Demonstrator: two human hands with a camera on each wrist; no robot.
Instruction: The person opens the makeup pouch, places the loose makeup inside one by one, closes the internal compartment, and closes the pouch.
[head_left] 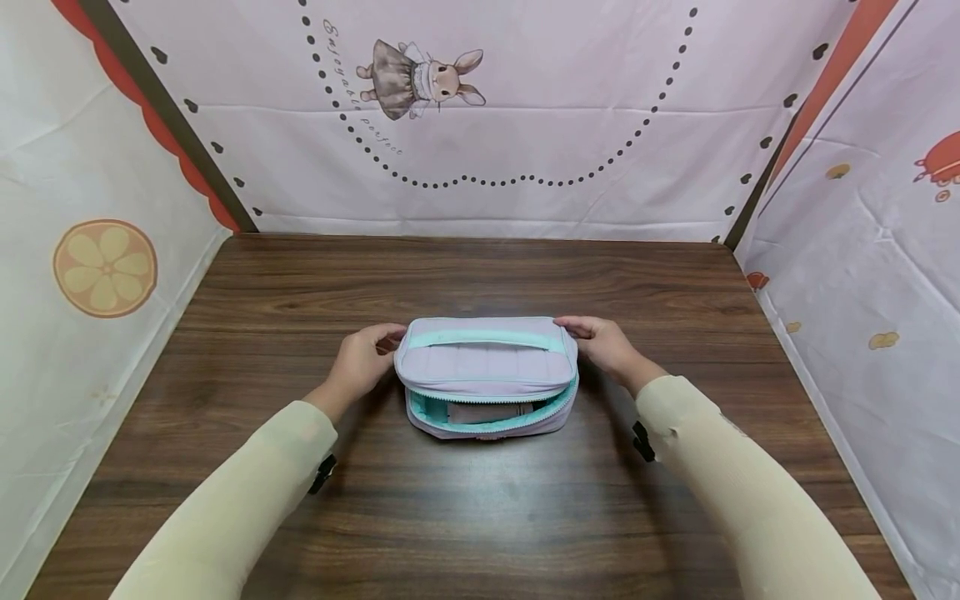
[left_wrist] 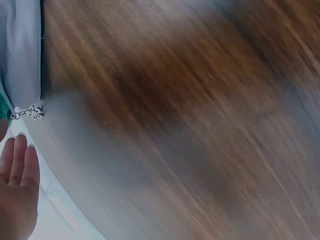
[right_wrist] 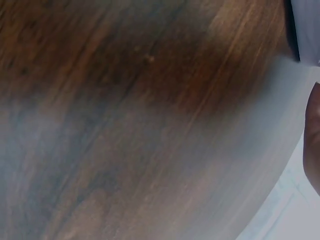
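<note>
A lilac pencil case (head_left: 486, 367) with a mint handle strap and mint zip edging sits on the table, its front zip undone and its lid gaping. Inside, against the mint lining, lies a pale flat item (head_left: 487, 412), mostly hidden by the lid. My left hand (head_left: 360, 358) is at the case's left end, fingertips at the rear corner. In the left wrist view its fingers are straight, close to a silver flower zip charm (left_wrist: 34, 112). My right hand (head_left: 603, 342) touches the rear right corner with extended fingers. Only part of that hand shows in the right wrist view.
The dark wood-grain table (head_left: 480, 517) extends around the case. A white printed cloth with a rabbit picture (head_left: 420, 79) hangs behind it, and more white cloth walls (head_left: 97, 375) stand at both sides. Black straps (head_left: 322, 473) show at both cuffs.
</note>
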